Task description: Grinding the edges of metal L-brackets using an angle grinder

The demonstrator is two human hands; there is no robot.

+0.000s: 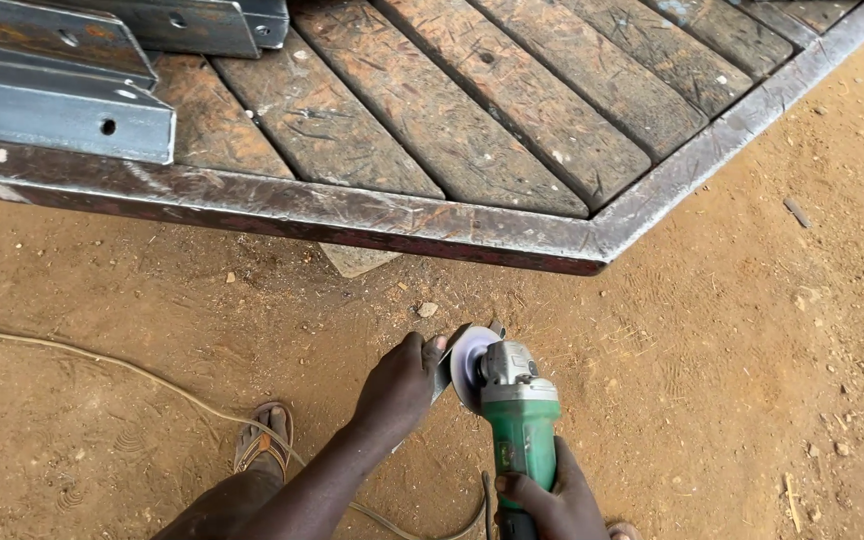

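- Down on the bare dirt ground (732, 350), just in front of the corner of a low metal-framed platform (592, 240), both hands work close together at the bottom middle of the view.
- The right hand (552, 500) is closed around the green body of an angle grinder (517, 420), gripping it from behind at the lower edge of the picture; part of the hand is cut off by the frame.
- The grinder points away from the person, its grey metal head forward and its pale round disc (467, 362) on the left side of the head, standing roughly on edge.
- The left hand (402, 385) is curled, fingers bent down, holding a small flat metal piece (442, 375) right beside the disc; the piece looks to be touching or nearly touching the disc, but most of it is hidden by the fingers.
- A thin light cable (132, 368) runs across the dirt from the left edge toward the person's legs.
- A foot in a sandal (264, 440) rests on the ground left of the forearm.
- The platform has worn wooden planks (432, 110) laid diagonally inside a rusty steel rim.
- Grey steel angle bars with holes (62, 110) lie on the platform's upper left part, well apart from the hands.
- A small stone (427, 309) sits on the dirt between the platform edge and the left hand.
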